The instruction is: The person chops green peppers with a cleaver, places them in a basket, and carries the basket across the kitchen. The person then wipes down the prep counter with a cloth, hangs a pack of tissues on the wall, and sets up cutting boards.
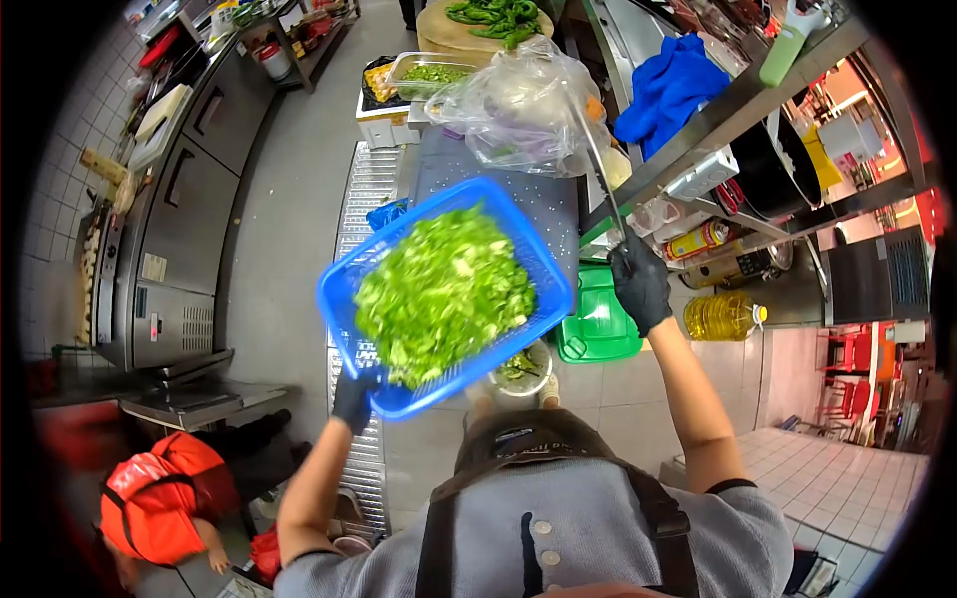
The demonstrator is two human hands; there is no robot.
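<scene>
My left hand (pixel 354 401), in a black glove, is closed on the near left corner of a blue plastic basket (pixel 547 257). The basket is tilted and full of chopped green vegetables (pixel 444 294), slightly blurred. To the right, my black-gloved right hand (pixel 641 283) is closed around the handle of a long knife (pixel 601 169), seen nearly edge-on and pointing away from me. Beyond the basket, a clear plastic bag (pixel 528 105) with pale contents sits on the grey worktop (pixel 449 159). Its tip end overlaps the bag in view.
A green lid or tray (pixel 598 317) and a bucket with green scraps (pixel 523 369) are below. A tub of chopped greens (pixel 431 75) and a round board (pixel 439 35) lie ahead. Metal shelving (pixel 688 140) flanks the right, near an oil bottle (pixel 720 316). A person in an orange vest (pixel 164 498) is lower left.
</scene>
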